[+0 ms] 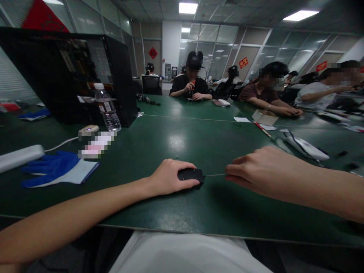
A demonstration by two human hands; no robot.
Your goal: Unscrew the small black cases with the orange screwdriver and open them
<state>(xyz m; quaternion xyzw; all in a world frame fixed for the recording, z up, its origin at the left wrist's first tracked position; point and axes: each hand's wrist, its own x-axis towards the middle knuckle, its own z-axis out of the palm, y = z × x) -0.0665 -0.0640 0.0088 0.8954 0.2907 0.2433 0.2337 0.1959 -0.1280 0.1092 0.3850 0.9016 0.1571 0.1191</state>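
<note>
On the green table [176,206], my left hand [169,176] is closed around a small flat black box [192,175], thumb on the near side and fingers on the far side. A thin, pale, straight cord or rod [214,175] runs from the box's right end to my right hand [250,168]. The fingers of that hand are pinched together on its other end, slightly above the tabletop. Which of the two the thin piece is, I cannot tell. Both of its visible ends lie level.
At left stand an open black computer case [119,76] and a plastic bottle [108,110]. A blue-and-white glove [61,170] and a white power strip [21,157] lie nearer. Several people sit across the table; a white pouch [307,146] is at right.
</note>
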